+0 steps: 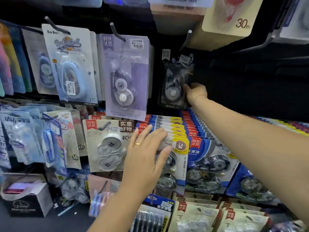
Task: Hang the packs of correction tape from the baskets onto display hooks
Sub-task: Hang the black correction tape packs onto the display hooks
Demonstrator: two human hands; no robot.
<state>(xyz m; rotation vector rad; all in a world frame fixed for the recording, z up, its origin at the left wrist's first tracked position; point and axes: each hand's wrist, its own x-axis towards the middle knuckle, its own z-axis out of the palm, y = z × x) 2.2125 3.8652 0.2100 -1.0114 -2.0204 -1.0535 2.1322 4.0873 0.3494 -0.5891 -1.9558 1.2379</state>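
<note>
Brightest light lands on the packs (107, 143) beneath and left of the left hand (145, 158), their blisters throwing soft white glare. Up by the right hand (195, 93) it's deep shadow, the dark pack (172, 84) it pinches barely readable, one small glint on its plastic. Straight lines bow at the edges; far corners smear soft.

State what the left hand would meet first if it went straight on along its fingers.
Probably the yellow-topped packs just ahead of the left hand; depth is unclear.
</note>
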